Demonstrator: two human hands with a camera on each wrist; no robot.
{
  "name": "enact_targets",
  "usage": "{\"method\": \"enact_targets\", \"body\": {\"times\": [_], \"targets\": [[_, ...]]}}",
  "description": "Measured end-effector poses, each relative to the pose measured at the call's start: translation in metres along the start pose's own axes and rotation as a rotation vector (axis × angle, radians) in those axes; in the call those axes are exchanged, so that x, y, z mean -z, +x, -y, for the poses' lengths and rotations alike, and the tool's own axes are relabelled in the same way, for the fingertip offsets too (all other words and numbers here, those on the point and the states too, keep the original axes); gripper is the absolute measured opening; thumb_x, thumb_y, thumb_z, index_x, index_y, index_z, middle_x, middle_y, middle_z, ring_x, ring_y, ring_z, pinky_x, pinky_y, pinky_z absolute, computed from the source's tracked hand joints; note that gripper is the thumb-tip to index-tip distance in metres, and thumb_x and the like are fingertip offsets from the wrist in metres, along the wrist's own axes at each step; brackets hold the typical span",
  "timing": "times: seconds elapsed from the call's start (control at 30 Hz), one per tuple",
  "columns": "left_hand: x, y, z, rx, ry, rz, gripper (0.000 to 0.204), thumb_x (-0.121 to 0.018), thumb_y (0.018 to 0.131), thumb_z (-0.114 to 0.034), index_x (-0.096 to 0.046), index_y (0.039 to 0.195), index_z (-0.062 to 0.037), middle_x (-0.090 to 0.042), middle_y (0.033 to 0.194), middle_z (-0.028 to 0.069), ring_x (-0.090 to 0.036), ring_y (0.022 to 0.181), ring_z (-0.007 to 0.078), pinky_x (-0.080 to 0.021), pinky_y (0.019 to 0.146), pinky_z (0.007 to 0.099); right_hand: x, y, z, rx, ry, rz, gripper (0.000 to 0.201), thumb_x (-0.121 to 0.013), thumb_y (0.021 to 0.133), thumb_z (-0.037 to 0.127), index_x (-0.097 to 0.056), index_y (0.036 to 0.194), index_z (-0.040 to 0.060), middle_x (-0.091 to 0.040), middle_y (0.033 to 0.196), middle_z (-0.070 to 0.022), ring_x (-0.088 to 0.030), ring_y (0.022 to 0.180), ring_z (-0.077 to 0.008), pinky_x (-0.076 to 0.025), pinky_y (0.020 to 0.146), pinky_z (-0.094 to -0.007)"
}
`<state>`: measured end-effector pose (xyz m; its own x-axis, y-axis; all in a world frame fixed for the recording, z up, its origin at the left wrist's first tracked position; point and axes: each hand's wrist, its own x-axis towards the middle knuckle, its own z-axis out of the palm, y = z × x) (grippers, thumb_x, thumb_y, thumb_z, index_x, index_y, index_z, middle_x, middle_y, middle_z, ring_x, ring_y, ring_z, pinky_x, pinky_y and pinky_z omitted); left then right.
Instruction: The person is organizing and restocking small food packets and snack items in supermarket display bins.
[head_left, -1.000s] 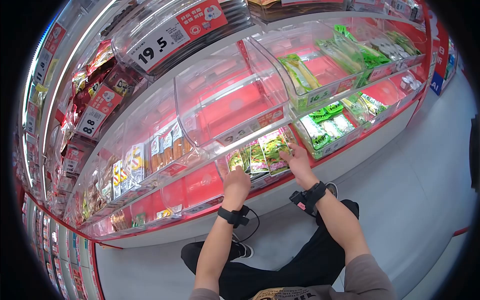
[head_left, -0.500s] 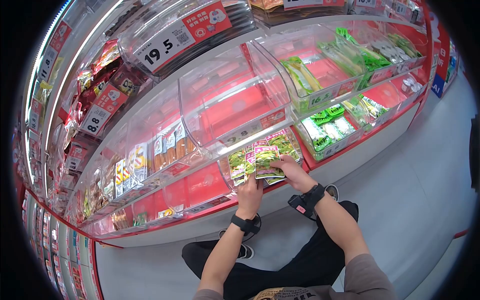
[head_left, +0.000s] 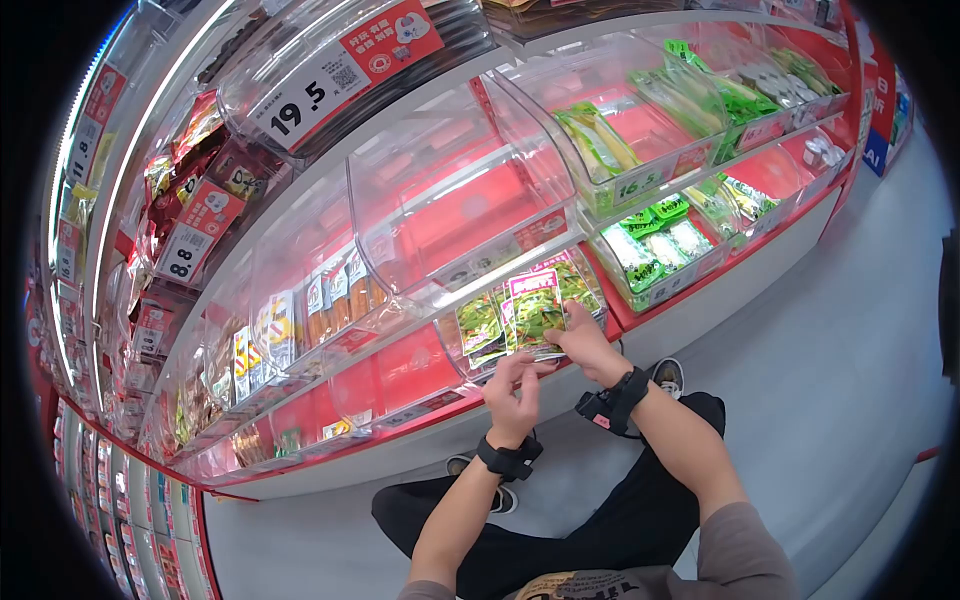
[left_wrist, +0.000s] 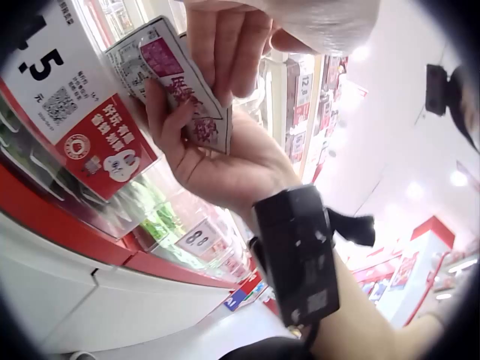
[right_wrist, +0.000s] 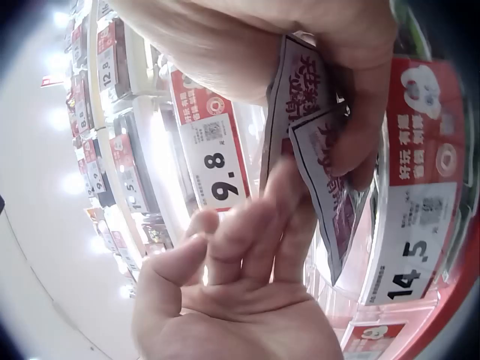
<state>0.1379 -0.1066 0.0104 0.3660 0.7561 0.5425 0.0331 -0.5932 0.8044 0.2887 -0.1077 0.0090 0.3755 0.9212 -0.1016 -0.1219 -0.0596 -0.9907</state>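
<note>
My right hand (head_left: pixel 590 345) pinches green-printed food packets (head_left: pixel 535 303) with pink-and-white lettering over the front of a lower bin. In the right wrist view its thumb and fingers grip two packets (right_wrist: pixel 328 176), whose grey-white backs show. My left hand (head_left: pixel 514 396) is just below and left of them, palm turned up, fingers loosely bent. Seen from the right wrist, these left fingertips (right_wrist: pixel 285 184) are right at the packets' edge. More packets of the same print (head_left: pixel 480 325) lie in the bin behind.
Clear plastic bins line the curved red shelf. A bin with a 16.5 tag (head_left: pixel 635 186) holds yellow-green packs, above white-and-green packs (head_left: pixel 675 250). Brown snack packs (head_left: pixel 345 290) stand to the left. The bins' front walls and the white shelf edge (head_left: pixel 500 283) border the hands.
My right hand has drawn packets up from the bin toward me and holds them. My left hand, earlier at the packets, has moved down and right, off their lower edge, turning palm up.
</note>
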Motion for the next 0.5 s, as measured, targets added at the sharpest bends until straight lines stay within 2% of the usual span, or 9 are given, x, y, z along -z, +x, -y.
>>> {"method": "enact_targets", "body": {"times": [0.07, 0.1, 0.2, 0.23, 0.3, 0.4, 0.43, 0.5], "targets": [[0.005, 0.006, 0.003, -0.006, -0.199, -0.096, 0.013, -0.05, 0.086, 0.001, -0.052, 0.099, 0.0036, -0.066, 0.077, 0.0132, -0.063, 0.065, 0.0184, -0.05, 0.061, 0.0277, 0.003, 0.016, -0.018, 0.112, -0.105, -0.056, 0.049, -0.063, 0.08, 0.002, -0.043, 0.124, -0.0063, -0.059, 0.11, -0.0145, -0.059, 0.098, -0.0203, -0.045, 0.084, -0.0312], [0.01, 0.014, 0.004, 0.061, -0.044, -0.14, 0.013, -0.048, 0.086, 0.002, -0.053, 0.098, 0.0045, -0.062, 0.075, 0.0142, -0.058, 0.063, 0.0227, -0.05, 0.065, 0.0309, 0.01, 0.018, -0.018, 0.116, -0.161, -0.09, 0.05, -0.063, 0.078, 0.001, -0.044, 0.123, -0.0054, -0.06, 0.11, -0.0176, -0.06, 0.099, -0.0232, -0.045, 0.084, -0.0324], [0.015, 0.059, 0.022, -0.103, 0.514, -0.063, 0.015, -0.049, 0.086, -0.004, -0.056, 0.097, 0.0036, -0.063, 0.078, 0.0168, -0.058, 0.064, 0.0311, -0.05, 0.071, 0.0392, 0.027, 0.015, -0.002, 0.27, -0.312, -0.234, 0.049, -0.066, 0.074, 0.005, -0.044, 0.117, -0.0049, -0.059, 0.105, -0.0287, -0.058, 0.099, -0.0432, -0.046, 0.084, -0.0444], [0.016, 0.07, 0.039, -0.106, 0.679, -0.022, 0.018, -0.049, 0.087, -0.009, -0.057, 0.097, 0.0033, -0.063, 0.082, 0.0185, -0.059, 0.07, 0.0333, -0.049, 0.074, 0.041, 0.031, 0.018, -0.006, 0.289, -0.3, -0.235, 0.048, -0.064, 0.074, 0.005, -0.043, 0.117, -0.0031, -0.06, 0.097, -0.0308, -0.056, 0.096, -0.0475, -0.045, 0.084, -0.0484], [0.017, 0.091, 0.073, -0.113, 1.012, 0.064, 0.024, -0.05, 0.088, -0.018, -0.059, 0.098, 0.0027, -0.064, 0.09, 0.0218, -0.06, 0.082, 0.0378, -0.047, 0.082, 0.0448, 0.034, 0.016, -0.004, 0.281, -0.326, -0.229, 0.046, -0.063, 0.075, 0.006, -0.042, 0.116, -0.0026, -0.06, 0.096, -0.0307, -0.056, 0.095, -0.0483, -0.045, 0.082, -0.0494], [0.014, 0.128, 0.054, 0.502, 0.982, 0.477, 0.038, -0.046, 0.091, -0.032, -0.059, 0.108, -0.0008, -0.06, 0.107, 0.0261, -0.057, 0.103, 0.0353, -0.044, 0.089, 0.046, 0.034, 0.015, -0.005, 0.275, -0.338, -0.218, 0.045, -0.062, 0.076, 0.006, -0.041, 0.115, -0.0025, -0.06, 0.096, -0.031, -0.056, 0.095, -0.0489, -0.045, 0.081, -0.0501], [0.01, 0.141, 0.033, 0.57, 1.07, 0.693, 0.047, -0.043, 0.09, -0.042, -0.058, 0.117, -0.0061, -0.054, 0.122, 0.0243, -0.049, 0.119, 0.0338, -0.038, 0.098, 0.0457, 0.034, 0.014, -0.006, 0.276, -0.34, -0.217, 0.045, -0.062, 0.076, 0.006, -0.041, 0.114, -0.0025, -0.06, 0.096, -0.0312, -0.056, 0.095, -0.049, -0.045, 0.081, -0.0502], [0.015, 0.146, 0.076, 0.513, 0.976, 0.546, 0.06, -0.04, 0.09, -0.052, -0.051, 0.126, -0.005, -0.05, 0.129, 0.0219, -0.046, 0.123, 0.0347, -0.034, 0.102, 0.0437, 0.035, 0.014, -0.005, 0.299, -0.351, -0.218, 0.044, -0.062, 0.076, 0.006, -0.041, 0.113, -0.0025, -0.059, 0.095, -0.0313, -0.056, 0.095, -0.0487, -0.044, 0.081, -0.0503]]}}
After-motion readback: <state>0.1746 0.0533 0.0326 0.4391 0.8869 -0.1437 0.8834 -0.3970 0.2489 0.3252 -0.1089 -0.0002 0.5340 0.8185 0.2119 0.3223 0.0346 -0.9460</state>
